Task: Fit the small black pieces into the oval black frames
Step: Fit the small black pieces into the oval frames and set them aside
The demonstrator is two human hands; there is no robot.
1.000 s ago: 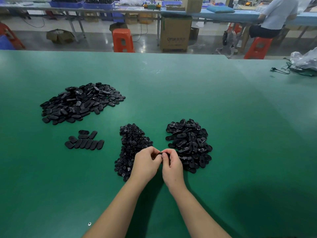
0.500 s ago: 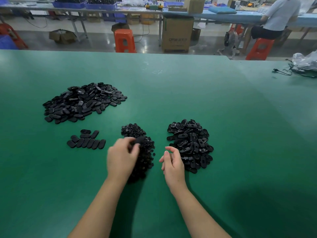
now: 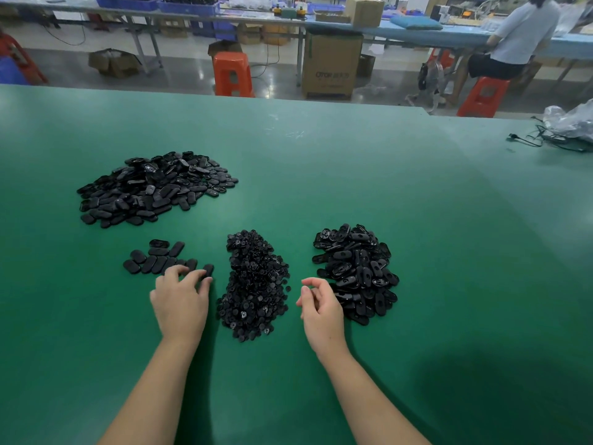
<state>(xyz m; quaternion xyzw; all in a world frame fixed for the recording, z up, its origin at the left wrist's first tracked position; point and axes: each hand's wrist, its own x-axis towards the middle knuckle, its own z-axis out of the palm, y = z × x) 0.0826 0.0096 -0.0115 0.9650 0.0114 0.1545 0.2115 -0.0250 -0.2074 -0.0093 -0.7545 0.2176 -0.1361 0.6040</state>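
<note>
A heap of small black pieces (image 3: 255, 284) lies in the middle of the green table (image 3: 353, 175). To its right is a heap of oval black frames (image 3: 356, 271). A short row of oval pieces (image 3: 160, 260) lies to the left, and one oval (image 3: 208, 269) sits at the row's right end. My left hand (image 3: 181, 300) rests palm down with spread fingers, its fingertips touching that end of the row. My right hand (image 3: 319, 305) hovers between the two heaps, fingers loosely curled and holding nothing.
A large pile of black ovals (image 3: 154, 187) lies at the back left. A plastic bag with cables (image 3: 568, 126) sits at the far right edge. Beyond the table stand an orange stool (image 3: 232, 73), a cardboard box (image 3: 332, 65) and a seated person (image 3: 513, 40).
Both hands pinched one piece together between the heaps. My left hand then carried it left across the small-piece heap to the row's end and let it go. My right hand stayed put, empty.
</note>
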